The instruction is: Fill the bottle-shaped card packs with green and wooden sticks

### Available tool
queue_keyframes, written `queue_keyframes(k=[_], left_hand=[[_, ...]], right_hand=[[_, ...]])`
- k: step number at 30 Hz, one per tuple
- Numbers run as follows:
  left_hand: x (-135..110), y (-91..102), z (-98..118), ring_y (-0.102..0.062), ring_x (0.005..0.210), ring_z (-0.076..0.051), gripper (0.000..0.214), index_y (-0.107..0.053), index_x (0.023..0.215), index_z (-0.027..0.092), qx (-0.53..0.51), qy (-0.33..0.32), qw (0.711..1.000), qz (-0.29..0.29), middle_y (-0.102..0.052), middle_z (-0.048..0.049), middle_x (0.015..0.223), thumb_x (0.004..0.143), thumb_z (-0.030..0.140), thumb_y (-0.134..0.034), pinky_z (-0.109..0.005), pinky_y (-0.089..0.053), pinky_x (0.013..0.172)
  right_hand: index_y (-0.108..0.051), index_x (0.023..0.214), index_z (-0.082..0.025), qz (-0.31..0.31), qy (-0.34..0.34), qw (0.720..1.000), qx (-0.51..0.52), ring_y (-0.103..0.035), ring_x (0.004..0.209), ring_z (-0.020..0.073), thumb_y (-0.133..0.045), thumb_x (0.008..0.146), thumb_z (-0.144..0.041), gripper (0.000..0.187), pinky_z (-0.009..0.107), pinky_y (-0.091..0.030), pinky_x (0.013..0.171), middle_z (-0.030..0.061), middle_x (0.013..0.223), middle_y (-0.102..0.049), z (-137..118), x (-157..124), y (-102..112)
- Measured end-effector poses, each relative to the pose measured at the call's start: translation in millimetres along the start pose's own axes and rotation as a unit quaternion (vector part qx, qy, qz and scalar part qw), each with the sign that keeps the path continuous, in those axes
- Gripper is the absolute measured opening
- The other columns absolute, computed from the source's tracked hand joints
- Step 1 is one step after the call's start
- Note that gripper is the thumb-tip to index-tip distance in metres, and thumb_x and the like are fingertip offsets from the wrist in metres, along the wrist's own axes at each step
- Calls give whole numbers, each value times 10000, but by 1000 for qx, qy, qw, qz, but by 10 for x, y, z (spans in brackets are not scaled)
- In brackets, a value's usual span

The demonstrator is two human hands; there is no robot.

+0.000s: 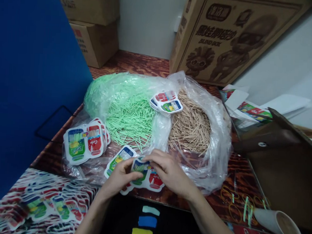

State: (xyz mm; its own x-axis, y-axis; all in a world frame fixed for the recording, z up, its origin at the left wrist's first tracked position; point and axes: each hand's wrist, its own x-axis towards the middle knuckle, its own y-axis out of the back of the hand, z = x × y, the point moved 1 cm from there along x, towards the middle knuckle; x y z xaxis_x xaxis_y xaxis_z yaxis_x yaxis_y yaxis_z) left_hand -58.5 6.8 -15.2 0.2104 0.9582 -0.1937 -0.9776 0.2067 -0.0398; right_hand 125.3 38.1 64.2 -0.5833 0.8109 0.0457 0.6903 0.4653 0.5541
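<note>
My left hand point(121, 178) grips a Sprite-and-Cola printed card point(155, 180) by its left side, thumb on the front. Fingers of my right hand point(166, 168) are bent over the card's top edge; whether a stick is between them is hidden. Under and beside it lies another such card point(120, 157), partly covered by my left hand. Beyond my hands, an opened clear bag holds light green sticks point(130, 117) and another holds brown sticks point(190, 127). A few cards point(167, 103) rest on the plastic between the two heaps.
Stacked filled cards point(84, 143) lie at left, with many more cards point(61, 207) at lower left. A paper cup point(279, 224) and rubber bands point(236, 203) are at lower right. Cardboard boxes point(239, 38) stand behind; an open carton point(285, 178) borders the right, a blue panel point(31, 73) the left.
</note>
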Motion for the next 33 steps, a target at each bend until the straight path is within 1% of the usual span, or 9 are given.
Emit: queue_keyframes(k=[3, 8, 11, 13, 15, 21, 26, 30, 33], left_hand=[[-29, 35, 32, -448, 510, -92, 200, -637, 651, 146, 22, 35, 995, -94, -534, 36, 567, 662, 304, -759, -193, -382, 470], [-23, -141, 94, -482, 559, -121, 218, -657, 672, 153, 30, -9, 999, -22, -576, 10, 605, 714, 360, -706, -221, -413, 520], [-7, -275, 108, -531, 599, -146, 226, -671, 717, 154, 21, -2, 1000, 15, -624, -10, 649, 746, 379, -672, -239, -441, 555], [7, -332, 119, -561, 637, -162, 226, -665, 709, 164, 22, -4, 999, 26, -640, -14, 665, 767, 381, -651, -248, -460, 584], [24, -364, 130, -591, 690, -180, 213, -661, 704, 176, 28, -13, 999, 31, -661, -17, 693, 775, 377, -643, -260, -481, 626], [111, -488, 109, -625, 777, -204, 269, -694, 935, 175, 26, 10, 999, -42, -709, -44, 853, 705, 314, -720, -295, -502, 720], [176, -660, 82, -521, 585, -124, 170, -641, 725, 160, 24, 4, 1000, 3, -592, 33, 629, 689, 306, -719, -218, -445, 571], [142, -680, 85, -502, 575, -126, 209, -656, 725, 164, 42, -7, 998, 44, -571, 33, 606, 748, 372, -663, -216, -419, 560], [113, -617, 96, -534, 628, -149, 224, -659, 712, 172, 47, -12, 996, 79, -606, 15, 645, 761, 390, -651, -231, -436, 601]], right_hand=[[-617, 1065, -216, 6, -4, 1000, 15, -570, 950, 169, -493, 899, -109, 234, 309, -436, 854, 42, 986, -627, -43, -64, 0], [-625, 981, -225, 25, -16, 1000, 11, -572, 912, 163, -495, 904, -129, 180, 280, -435, 804, 23, 934, -612, -50, -196, 19], [-567, 1073, -233, 95, -53, 994, 13, -583, 930, 174, -474, 910, -130, 214, 289, -429, 805, 34, 994, -624, 2, -300, 41], [-562, 1022, -220, 134, -79, 988, -10, -585, 880, 183, -487, 907, -146, 156, 295, -421, 770, 37, 950, -631, 58, -371, 50], [-569, 856, -204, 140, -84, 986, -40, -567, 787, 177, -504, 907, -169, 90, 282, -401, 700, 26, 834, -612, 121, -429, 55], [-447, 578, -201, 215, -66, 972, -72, -460, 588, 137, -601, 873, -313, 350, 263, -314, 567, -20, 602, -492, 295, -475, 46], [-435, 566, -204, 277, -28, 957, -82, -425, 581, 138, -567, 888, -385, 393, 277, -295, 570, -14, 580, -447, 293, -456, -32], [-504, 625, -198, 225, -52, 972, 32, -478, 615, 141, -485, 924, -424, 375, 261, -347, 590, -9, 617, -495, 379, -442, 49], [-587, 787, -194, 177, -86, 977, 87, -545, 687, 158, -374, 968, -379, 335, 263, -403, 634, 5, 709, -580, 641, -363, 264]])
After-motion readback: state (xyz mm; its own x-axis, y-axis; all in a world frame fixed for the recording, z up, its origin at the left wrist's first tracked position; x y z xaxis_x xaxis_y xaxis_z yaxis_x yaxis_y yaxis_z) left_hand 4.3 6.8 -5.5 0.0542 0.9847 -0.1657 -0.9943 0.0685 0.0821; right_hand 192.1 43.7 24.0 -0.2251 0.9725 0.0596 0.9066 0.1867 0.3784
